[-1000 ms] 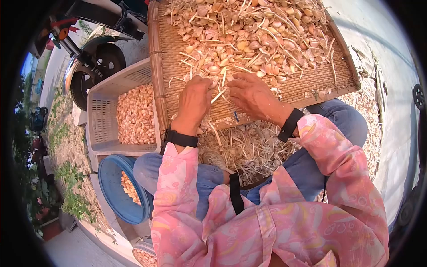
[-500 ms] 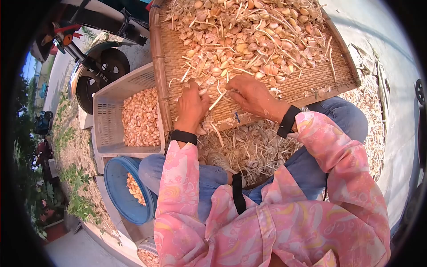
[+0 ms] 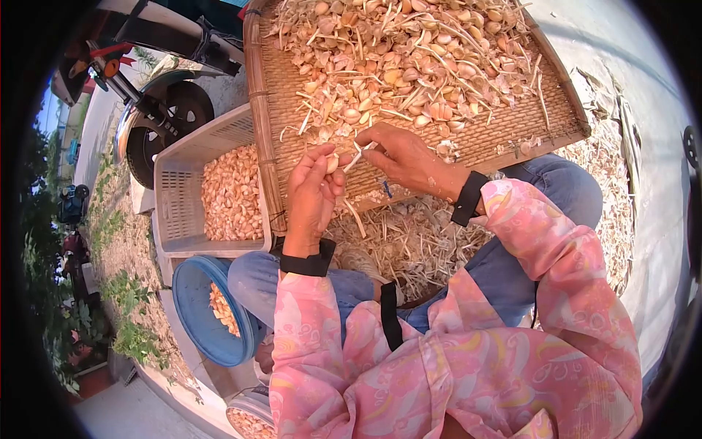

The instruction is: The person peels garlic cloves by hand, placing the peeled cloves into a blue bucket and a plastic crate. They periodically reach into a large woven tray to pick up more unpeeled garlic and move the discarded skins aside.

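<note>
The person wears a loose pink shirt, printed with white and yellow swirls, with a folded strip of the same cloth running down its front. The long left sleeve and right sleeve reach almost to plain black wristbands, one around each wrist. A flat black strap hangs at the front, and the jeans are faded blue

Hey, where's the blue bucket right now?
In the head view, the blue bucket is at lower left, just below the pale perforated crate of garlic cloves and beside the person's left knee.
</note>
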Demonstrator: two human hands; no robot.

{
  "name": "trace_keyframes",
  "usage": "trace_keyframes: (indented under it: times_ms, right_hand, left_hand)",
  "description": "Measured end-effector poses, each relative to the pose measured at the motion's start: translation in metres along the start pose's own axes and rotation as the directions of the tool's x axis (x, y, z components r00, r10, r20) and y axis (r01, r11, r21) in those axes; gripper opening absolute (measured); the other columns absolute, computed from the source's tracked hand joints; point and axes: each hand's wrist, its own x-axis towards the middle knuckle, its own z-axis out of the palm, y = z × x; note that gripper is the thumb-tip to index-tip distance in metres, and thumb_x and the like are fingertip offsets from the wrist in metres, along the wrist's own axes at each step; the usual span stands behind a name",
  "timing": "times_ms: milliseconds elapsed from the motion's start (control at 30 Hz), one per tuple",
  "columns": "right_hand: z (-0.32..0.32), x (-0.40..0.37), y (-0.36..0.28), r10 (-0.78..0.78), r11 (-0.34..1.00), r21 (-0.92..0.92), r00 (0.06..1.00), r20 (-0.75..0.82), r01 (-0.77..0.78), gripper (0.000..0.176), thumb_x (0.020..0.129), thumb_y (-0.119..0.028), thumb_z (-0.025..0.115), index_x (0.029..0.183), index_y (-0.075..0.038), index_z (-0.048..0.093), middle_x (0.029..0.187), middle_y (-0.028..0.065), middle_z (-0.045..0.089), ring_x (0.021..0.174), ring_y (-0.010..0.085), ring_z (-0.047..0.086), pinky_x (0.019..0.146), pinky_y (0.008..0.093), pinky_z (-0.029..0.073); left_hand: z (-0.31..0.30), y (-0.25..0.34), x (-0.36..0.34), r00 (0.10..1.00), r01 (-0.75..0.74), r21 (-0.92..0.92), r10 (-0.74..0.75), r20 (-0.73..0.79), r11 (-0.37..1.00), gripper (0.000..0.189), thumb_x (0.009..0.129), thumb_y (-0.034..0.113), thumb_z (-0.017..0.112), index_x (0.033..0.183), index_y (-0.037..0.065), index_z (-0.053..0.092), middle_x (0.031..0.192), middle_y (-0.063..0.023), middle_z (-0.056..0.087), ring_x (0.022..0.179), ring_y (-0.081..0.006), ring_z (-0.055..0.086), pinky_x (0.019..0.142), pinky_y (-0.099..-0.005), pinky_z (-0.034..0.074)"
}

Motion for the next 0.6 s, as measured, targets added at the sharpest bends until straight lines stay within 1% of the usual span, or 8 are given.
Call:
trace_keyframes:
  times_ms: [100,167,300,367,433,500,533,600]
  right_hand:
    - [0.001,0.002,0.007,-0.092,0.994,-0.062,0.994,-0.061,0.088,0.021,0.083,-0.015,0.054,0.099,-0.002,0.056,0.095,0.0160,0.059,0.087,0.0325,0.058,0.074,0.0389,0.046]
    - [-0.002,0.003,0.013,-0.056,0.993,-0.105,0.997,-0.060,0.049,0.020,0.084,-0.012,0.054,0.101,-0.002,0.056,0.095,0.0132,0.058,0.087,0.0269,0.058,0.073,0.0343,0.046]
    - [-0.015,0.007,0.024,-0.055,0.971,-0.236,0.993,-0.103,0.029,0.019,0.082,-0.013,0.056,0.100,-0.005,0.058,0.096,0.0116,0.059,0.087,0.0294,0.058,0.073,0.0363,0.046]
    - [-0.016,0.011,0.028,-0.065,0.953,-0.301,0.994,-0.089,0.035,0.018,0.080,-0.012,0.056,0.097,-0.005,0.059,0.093,0.0126,0.059,0.087,0.0314,0.057,0.073,0.0392,0.045]
    - [-0.014,0.020,0.028,-0.109,0.920,-0.383,0.993,-0.037,0.087,0.017,0.080,-0.011,0.055,0.095,-0.005,0.059,0.091,0.0124,0.059,0.086,0.0316,0.057,0.072,0.0400,0.045]
    - [-0.010,0.034,0.029,-0.178,0.871,-0.469,0.984,-0.026,0.145,0.015,0.077,-0.008,0.055,0.090,-0.006,0.061,0.085,0.0116,0.059,0.084,0.0312,0.058,0.070,0.0405,0.045]
    - [-0.008,0.041,0.030,-0.183,0.819,-0.551,0.983,0.012,0.159,0.014,0.076,-0.008,0.055,0.089,-0.006,0.061,0.084,0.0115,0.059,0.084,0.0311,0.058,0.069,0.0405,0.046]
    - [-0.002,0.063,0.033,-0.201,0.695,-0.689,0.976,0.087,0.204,0.014,0.074,-0.006,0.055,0.087,-0.007,0.061,0.083,0.0112,0.059,0.083,0.0308,0.058,0.068,0.0403,0.047]
  left_hand:
    - [0.011,0.008,-0.020,0.989,-0.025,-0.201,0.053,0.136,0.979,0.018,0.093,0.012,0.047,0.106,0.000,0.049,0.098,-0.0174,0.055,0.056,-0.0060,0.041,0.046,-0.0144,0.037]
    - [0.031,0.023,-0.038,0.978,-0.004,-0.293,0.065,0.199,0.956,0.017,0.092,0.013,0.049,0.102,0.000,0.048,0.099,-0.0166,0.051,0.054,-0.0053,0.037,0.044,-0.0139,0.034]
    - [0.088,0.072,-0.102,0.795,0.083,-0.395,0.178,0.580,0.915,0.025,0.090,0.023,0.052,0.090,-0.003,0.052,0.088,-0.0152,0.049,0.056,-0.0061,0.041,0.044,-0.0185,0.034]
    - [0.112,0.089,-0.117,0.651,0.262,-0.249,0.020,0.759,0.932,0.026,0.090,0.020,0.051,0.092,-0.005,0.054,0.084,-0.0154,0.051,0.057,-0.0079,0.045,0.044,-0.0218,0.037]
    - [0.137,0.112,-0.114,0.343,0.700,0.059,-0.409,0.846,0.711,0.021,0.090,0.015,0.050,0.085,-0.004,0.056,0.076,-0.0102,0.052,0.052,-0.0064,0.044,0.041,-0.0195,0.035]
    - [0.157,0.134,-0.104,-0.146,0.879,0.395,-0.639,0.755,0.266,0.020,0.090,0.010,0.050,0.077,-0.003,0.058,0.068,-0.0050,0.052,0.047,-0.0049,0.044,0.038,-0.0172,0.034]
    - [0.162,0.141,-0.101,-0.403,0.848,0.530,-0.648,0.646,0.002,0.021,0.089,0.008,0.050,0.073,-0.003,0.059,0.064,-0.0024,0.053,0.044,-0.0042,0.044,0.036,-0.0160,0.033]
    - [0.155,0.136,-0.111,-0.510,0.858,0.479,-0.411,0.756,-0.184,0.024,0.089,0.006,0.050,0.069,-0.002,0.060,0.059,0.0005,0.053,0.041,-0.0026,0.043,0.034,-0.0146,0.033]
